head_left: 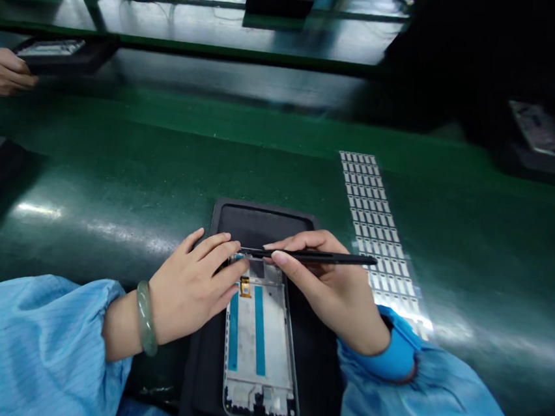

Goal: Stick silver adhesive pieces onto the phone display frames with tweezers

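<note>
A phone frame (277,339) with two blue adhesive strips lies in a black foam tray (205,371) in front of me. Its metal back faces up, and a small orange flex connector (245,288) shows near the far end. My left hand (196,285) rests with spread fingers over the frame's far left corner. Between the thumb and fingers of my right hand (327,281) is a pair of black tweezers (326,258), held nearly level. The tweezer tips reach the far edge of the frame, close to my left fingertips; whether they pinch anything cannot be made out.
A sheet of small pale stickers (378,224) lies on the green table (138,175) to the right. Another person's hand (3,70) touches a black tray (96,56) at far left. More trays sit at the left edge and far right (541,165).
</note>
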`<state>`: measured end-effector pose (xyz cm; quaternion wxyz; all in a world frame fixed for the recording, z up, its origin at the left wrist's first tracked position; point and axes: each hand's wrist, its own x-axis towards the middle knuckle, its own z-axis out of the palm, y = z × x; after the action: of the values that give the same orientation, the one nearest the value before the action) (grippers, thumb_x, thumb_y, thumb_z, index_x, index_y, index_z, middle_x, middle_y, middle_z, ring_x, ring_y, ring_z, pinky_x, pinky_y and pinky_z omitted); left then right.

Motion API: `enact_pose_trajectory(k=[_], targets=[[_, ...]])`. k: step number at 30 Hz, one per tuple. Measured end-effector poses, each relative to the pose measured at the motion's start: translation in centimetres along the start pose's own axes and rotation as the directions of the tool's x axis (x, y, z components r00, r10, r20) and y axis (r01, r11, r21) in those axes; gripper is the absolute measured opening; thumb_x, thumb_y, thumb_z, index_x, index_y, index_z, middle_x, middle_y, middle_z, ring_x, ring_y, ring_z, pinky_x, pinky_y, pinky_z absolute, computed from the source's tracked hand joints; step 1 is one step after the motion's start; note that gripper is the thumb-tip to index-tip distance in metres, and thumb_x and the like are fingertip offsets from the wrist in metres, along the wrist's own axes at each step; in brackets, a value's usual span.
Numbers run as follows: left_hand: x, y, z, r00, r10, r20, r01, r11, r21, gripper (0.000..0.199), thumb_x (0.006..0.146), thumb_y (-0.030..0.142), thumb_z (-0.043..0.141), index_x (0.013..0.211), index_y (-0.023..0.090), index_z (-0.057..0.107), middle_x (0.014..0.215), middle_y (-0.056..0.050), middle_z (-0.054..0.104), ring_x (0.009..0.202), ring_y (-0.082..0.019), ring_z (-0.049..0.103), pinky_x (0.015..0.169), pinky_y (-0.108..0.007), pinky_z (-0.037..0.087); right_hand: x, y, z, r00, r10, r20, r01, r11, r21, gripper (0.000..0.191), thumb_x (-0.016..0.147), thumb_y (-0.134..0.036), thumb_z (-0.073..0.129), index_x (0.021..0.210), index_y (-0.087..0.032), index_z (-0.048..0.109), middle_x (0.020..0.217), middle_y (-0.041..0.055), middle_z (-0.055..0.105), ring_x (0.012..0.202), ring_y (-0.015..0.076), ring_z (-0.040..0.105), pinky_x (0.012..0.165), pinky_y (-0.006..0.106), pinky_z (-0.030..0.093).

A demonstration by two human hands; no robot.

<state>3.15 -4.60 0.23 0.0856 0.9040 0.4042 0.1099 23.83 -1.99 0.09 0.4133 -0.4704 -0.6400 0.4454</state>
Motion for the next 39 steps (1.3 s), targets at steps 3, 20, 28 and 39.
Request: enact_pose_trajectory(k=[3, 20, 28, 39], targets=[[-0.03, 0.05, 0.0, 1.0, -0.006, -0.004, 0.006, 1.0, -0.015, 0.031, 0.094, 0.023, 0.039, 0.123, 0.018, 0.049, 0.129, -0.009, 0.047, 0.125, -0.025, 0.036, 0.103, -0.05, 0.032, 0.0, 0.03, -0.03, 1.0, -0.003, -0.001, 0.003, 1.0, 0.018, 0.011, 0.081, -0.024, 0.064, 0.086, -0.023, 0.054, 0.088, 0.0026, 0.068, 0.08, 0.0176, 0.067, 0.07, 0.029, 0.056], [-0.03, -0.16, 0.24, 0.999, 0.05, 0.011, -0.049, 0.996, -0.071, 0.033, 0.095, 0.018, 0.034, 0.126, 0.012, 0.045, 0.134, -0.008, 0.045, 0.132, -0.023, 0.028, 0.11, -0.051, 0.024, -0.01, 0.03, -0.01, 1.0, -0.009, 0.019, 0.009, 1.0, 0.008, 0.014, 0.081, -0.023, 0.064, 0.087, -0.023, 0.051, 0.09, 0.003, 0.067, 0.085, 0.0175, 0.066, 0.072, 0.029, 0.055], [-0.08, -0.17, 0.29, 0.999, 0.048, -0.002, -0.048, 0.995, -0.087, 0.033, 0.095, 0.018, 0.035, 0.125, 0.012, 0.045, 0.132, -0.008, 0.046, 0.131, -0.023, 0.03, 0.109, -0.052, 0.026, 0.1, 0.08, 0.02, 0.999, -0.015, 0.038, 0.015, 1.0, 0.005, 0.013, 0.081, -0.023, 0.064, 0.087, -0.023, 0.052, 0.089, 0.002, 0.066, 0.084, 0.0164, 0.065, 0.072, 0.028, 0.054], [-0.06, -0.19, 0.04, 0.999, 0.034, 0.003, -0.034, 0.998, -0.06, 0.03, 0.094, 0.019, 0.038, 0.122, 0.015, 0.048, 0.131, -0.01, 0.046, 0.13, -0.026, 0.031, 0.106, -0.055, 0.027, 0.12, 0.06, -0.03, 0.999, -0.027, 0.036, 0.029, 0.998, -0.05, 0.012, 0.082, -0.025, 0.063, 0.085, -0.022, 0.053, 0.087, 0.003, 0.067, 0.08, 0.0176, 0.066, 0.07, 0.03, 0.054]])
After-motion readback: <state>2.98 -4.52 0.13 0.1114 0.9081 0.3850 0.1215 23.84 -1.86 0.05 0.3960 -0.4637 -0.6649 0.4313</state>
